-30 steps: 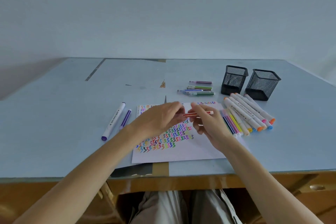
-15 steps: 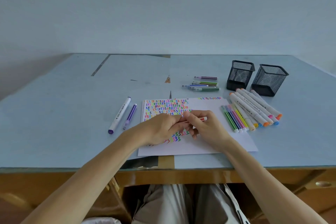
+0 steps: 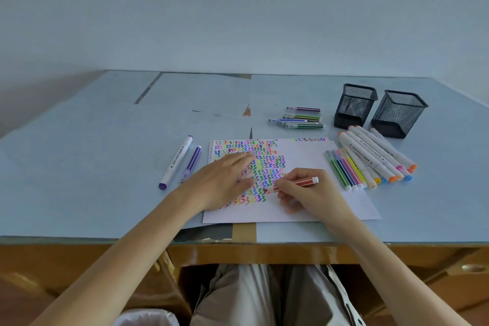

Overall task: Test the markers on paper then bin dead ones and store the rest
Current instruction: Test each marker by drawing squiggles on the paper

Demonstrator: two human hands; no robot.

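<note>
The red marker (image 3: 293, 184) now has its cap off, and its tip touches the paper (image 3: 312, 156) at the right edge of the squiggle rows. A second ago both hands held it up in the air above the paper, pulling at it. Now the right hand (image 3: 308, 192) pinches it like a pencil, fingers curled round it. The left hand (image 3: 225, 182) has let go and lies flat on the paper, fingers straight; I cannot tell if the cap is under it. So this marker is about to be tested. More markers wait right of the paper: thin ones (image 3: 346, 171) and fat white ones (image 3: 378, 156). Two black mesh cups (image 3: 381, 110) stand behind them. A few markers (image 3: 301, 120) lie behind the paper, and two purple ones (image 3: 182, 164) lie left of it. A white bin (image 3: 146, 317) sits under the counter (image 3: 79, 167).
</note>
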